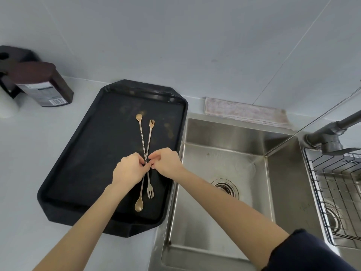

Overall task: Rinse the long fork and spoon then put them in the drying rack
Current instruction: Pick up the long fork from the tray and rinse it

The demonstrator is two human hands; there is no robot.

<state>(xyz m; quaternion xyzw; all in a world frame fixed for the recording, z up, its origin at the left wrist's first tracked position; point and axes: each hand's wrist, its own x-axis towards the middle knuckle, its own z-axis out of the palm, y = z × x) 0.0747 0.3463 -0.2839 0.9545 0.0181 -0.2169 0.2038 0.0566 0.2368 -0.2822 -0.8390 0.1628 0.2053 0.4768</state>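
Observation:
A long spoon [139,204] and a long fork [150,191], both thin and golden with twisted stems, lie crossed on a black tray [86,153] left of the sink. Small spoon and fork heads also show at their far ends. My left hand [129,170] and my right hand [166,163] meet over the crossing point, fingertips pinched on the stems. The left fingers close on the stem leading to the spoon, the right fingers on the stem leading to the fork. The wire drying rack [336,184] sits in the right basin.
The steel sink basin [224,159] with its drain is just right of the tray. A grey faucet [332,133] stands at the right, with no water seen running. A folded cloth [246,112] lies behind the sink. A dark bottle [43,85] stands at the far left.

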